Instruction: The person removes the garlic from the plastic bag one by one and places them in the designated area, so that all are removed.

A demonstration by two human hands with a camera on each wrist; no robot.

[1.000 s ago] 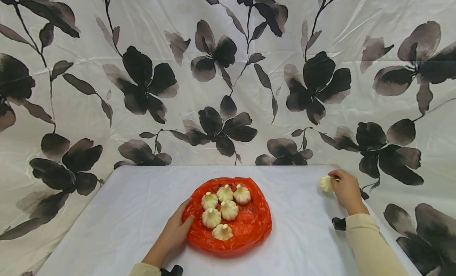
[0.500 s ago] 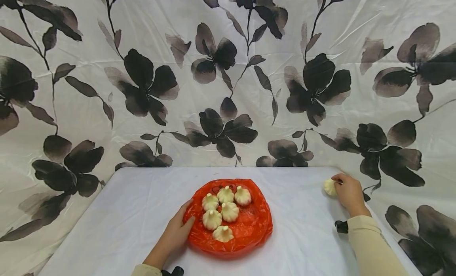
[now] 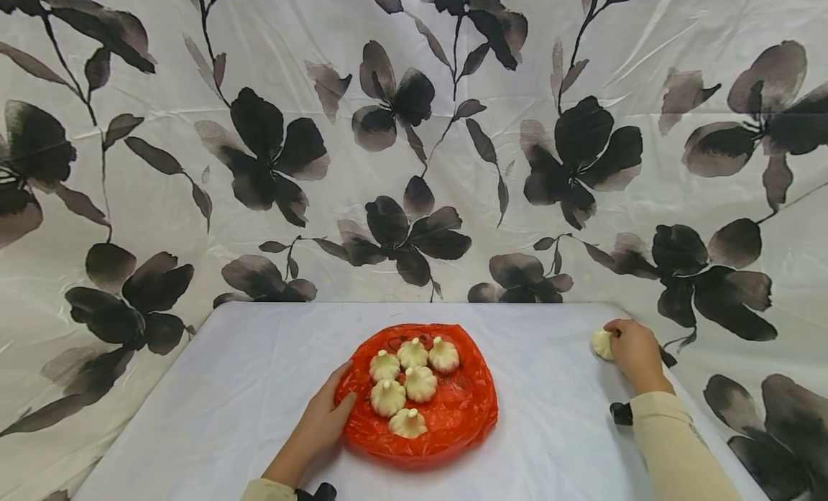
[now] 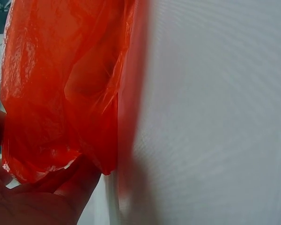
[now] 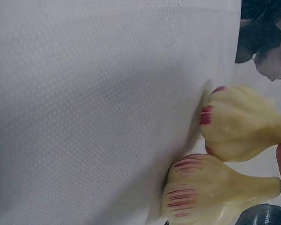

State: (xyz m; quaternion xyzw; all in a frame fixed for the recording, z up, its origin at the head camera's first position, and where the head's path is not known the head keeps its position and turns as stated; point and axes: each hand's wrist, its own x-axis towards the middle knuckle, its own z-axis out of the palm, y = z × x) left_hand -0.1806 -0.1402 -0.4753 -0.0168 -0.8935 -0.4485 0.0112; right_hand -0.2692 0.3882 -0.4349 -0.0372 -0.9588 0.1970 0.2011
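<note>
A round red plastic bag (image 3: pixel 462 415), spread wide and low, sits in the middle of the table with several garlic bulbs (image 3: pixel 420 384) on top. My left hand (image 3: pixel 313 425) grips its left side, thumb over the edge; the left wrist view shows fingers (image 4: pixel 79 187) curled beneath the red plastic (image 4: pixel 42 93). At the far right, my right hand (image 3: pixel 634 354) pinches a pale garlic bulb (image 5: pixel 239 124) by its stem, its base close to the table. A second garlic bulb (image 5: pixel 201 192) with pink streaks stands right beside it in the right wrist view.
White cloth covers the table (image 3: pixel 543 407), whose right edge runs just past my right hand. Behind it hangs a pale curtain (image 3: pixel 479 170) printed with dark flowers. Black wrist cameras (image 3: pixel 621 413) are strapped at both wrists.
My right hand has moved slightly right and down with the garlic bulb. My left hand keeps its grip on the red bag, and the bulbs there have not moved.
</note>
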